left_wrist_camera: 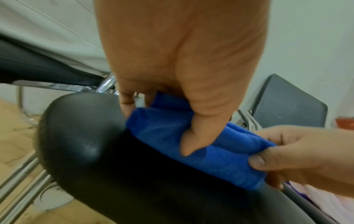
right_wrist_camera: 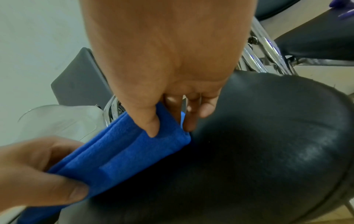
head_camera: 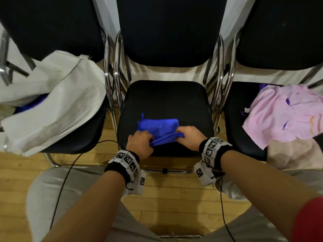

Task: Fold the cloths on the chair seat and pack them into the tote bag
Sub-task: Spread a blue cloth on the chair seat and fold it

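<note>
A blue cloth (head_camera: 160, 127) lies partly folded on the black seat (head_camera: 166, 100) of the middle chair. My left hand (head_camera: 139, 144) pinches the near left corner of the blue cloth (left_wrist_camera: 210, 157) between thumb and fingers. My right hand (head_camera: 190, 137) pinches the near right corner of the blue cloth (right_wrist_camera: 134, 151), and the near edge is lifted off the seat between the two hands. A white tote bag (head_camera: 52, 105) lies open on the left chair, with something blue inside it. Pink cloths (head_camera: 286, 116) are heaped on the right chair.
Three black chairs with chrome frames (head_camera: 111, 81) stand side by side against a white wall. A beige cloth (head_camera: 293, 154) hangs under the pink ones. Wooden floor (head_camera: 174, 193) lies below, and thin cables run from my wristbands.
</note>
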A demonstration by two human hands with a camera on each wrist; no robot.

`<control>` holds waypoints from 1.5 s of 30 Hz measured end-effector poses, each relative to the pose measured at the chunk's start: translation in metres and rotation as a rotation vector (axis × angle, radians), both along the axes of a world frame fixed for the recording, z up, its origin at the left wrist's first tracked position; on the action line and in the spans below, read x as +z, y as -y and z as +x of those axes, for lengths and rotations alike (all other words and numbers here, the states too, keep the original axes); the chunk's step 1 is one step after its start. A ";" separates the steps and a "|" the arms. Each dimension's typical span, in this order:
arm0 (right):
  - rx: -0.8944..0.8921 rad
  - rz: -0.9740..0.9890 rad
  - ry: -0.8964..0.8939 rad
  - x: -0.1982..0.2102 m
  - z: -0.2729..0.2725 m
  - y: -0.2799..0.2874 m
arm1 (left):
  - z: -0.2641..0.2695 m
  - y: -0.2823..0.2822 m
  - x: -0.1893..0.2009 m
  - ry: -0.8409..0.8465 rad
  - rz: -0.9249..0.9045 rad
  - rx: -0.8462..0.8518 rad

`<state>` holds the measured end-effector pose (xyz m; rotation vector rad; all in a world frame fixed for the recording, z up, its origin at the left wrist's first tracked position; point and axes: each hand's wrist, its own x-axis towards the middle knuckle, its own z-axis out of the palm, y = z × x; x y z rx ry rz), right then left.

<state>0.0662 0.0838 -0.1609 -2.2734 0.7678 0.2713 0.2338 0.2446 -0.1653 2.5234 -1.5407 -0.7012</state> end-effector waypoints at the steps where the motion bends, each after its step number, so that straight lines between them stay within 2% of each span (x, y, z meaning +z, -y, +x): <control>1: -0.020 0.029 0.010 0.001 0.001 0.002 | 0.004 -0.002 -0.001 -0.039 -0.015 0.025; 4: -0.099 0.096 0.045 0.000 0.001 0.006 | 0.016 -0.008 -0.002 -0.295 -0.113 0.157; 7: -0.180 0.153 0.055 -0.002 0.004 0.011 | 0.023 -0.008 -0.003 -0.415 -0.196 0.288; 12: -0.329 0.142 0.036 -0.008 0.015 0.012 | 0.031 0.002 -0.013 -0.328 -0.242 0.369; 19: -0.413 0.085 -0.019 -0.014 0.024 0.015 | 0.037 0.025 -0.019 -0.239 -0.126 0.383; 32: -0.394 -0.032 -0.177 -0.017 0.039 0.019 | 0.046 0.043 -0.028 -0.172 0.032 0.410; 40: -0.396 -0.092 -0.203 -0.015 0.038 0.018 | 0.048 0.048 -0.025 -0.188 0.032 0.530; 45: -0.392 -0.092 -0.217 -0.014 0.037 0.018 | 0.051 0.049 -0.027 -0.205 0.051 0.509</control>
